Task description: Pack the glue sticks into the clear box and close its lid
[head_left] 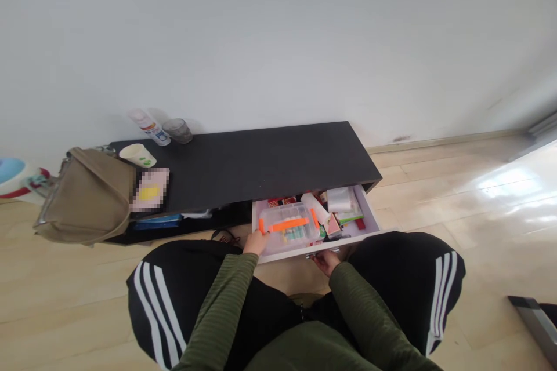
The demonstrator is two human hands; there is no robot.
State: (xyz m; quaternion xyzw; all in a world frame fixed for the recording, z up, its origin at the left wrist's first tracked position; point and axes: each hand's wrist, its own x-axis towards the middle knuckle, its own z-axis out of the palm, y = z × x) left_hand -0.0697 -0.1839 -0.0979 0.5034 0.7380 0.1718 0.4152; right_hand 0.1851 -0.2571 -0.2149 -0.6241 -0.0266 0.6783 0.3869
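Observation:
A pulled-out drawer (pixel 369 215) juts from the low black cabinet. Inside it, on the left, lies a clear plastic storage box (pixel 278 240) with an orange carry handle (pixel 289 224) and orange side latches; small items show through its lid. My left hand (pixel 256 242) is closed at the box's near left corner, by the end of the carry handle. Under the drawer front, the fingers of my right hand (pixel 326 262) curl around a metal drawer handle (pixel 322 252). Beside the box are a white roll-like item (pixel 316 208), a clear plastic packet (pixel 338 199) and red packages.
On the black cabinet top (pixel 261 156) stand a spray can (pixel 150 127), a glass (pixel 177 130) and a paper cup (pixel 138 155). A brown bag (pixel 87 197) covers its left end. My bent knees flank the drawer, with a wall behind the cabinet.

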